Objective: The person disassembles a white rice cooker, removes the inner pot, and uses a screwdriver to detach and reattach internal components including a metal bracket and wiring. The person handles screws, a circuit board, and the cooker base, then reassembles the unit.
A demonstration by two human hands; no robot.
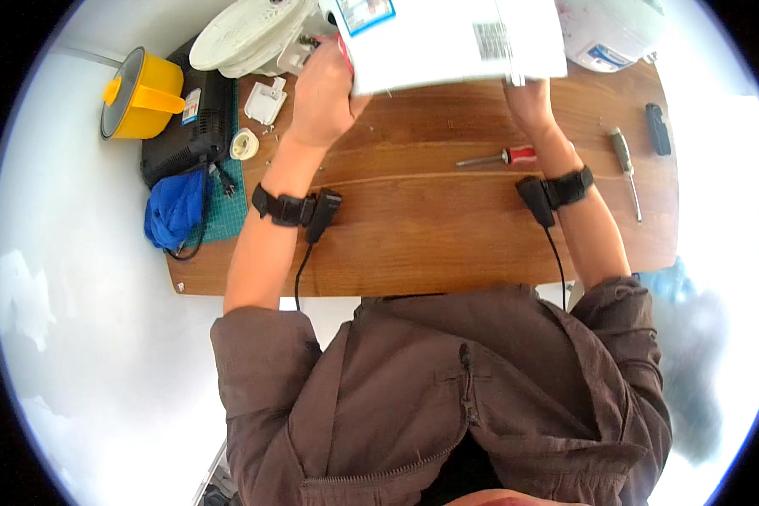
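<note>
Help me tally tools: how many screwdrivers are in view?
2: a red-handled screwdriver partly under the right arm, a grey-handled one farther right on the table. Others may be hidden.

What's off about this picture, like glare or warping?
Head view: the fisheye leaves black corners and seems to bow the right edge of the table; head view: the pale background at left looks washed out; head view: the white casing by the left hand is very bright, while the red-handled screwdriver reads fairly clear.
</note>
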